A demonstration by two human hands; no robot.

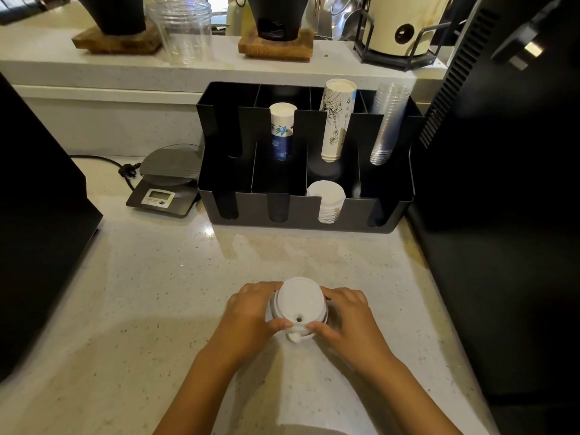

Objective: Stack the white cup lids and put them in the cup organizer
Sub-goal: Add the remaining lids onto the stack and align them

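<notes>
A stack of white cup lids (299, 301) stands on the pale counter near me, sip hole toward me. My left hand (251, 312) grips its left side and my right hand (348, 315) grips its right side, fingers wrapped around the rim. The black cup organizer (301, 211) sits farther back. Its front row holds another stack of white lids (328, 199) in the third slot; the other front slots look dark and empty.
The organizer's back row holds a blue-printed paper cup stack (282, 130), a tall white cup stack (337, 117) and clear plastic cups (389, 120). A grey digital scale (166, 183) sits left of it. Dark machines flank both sides of the counter.
</notes>
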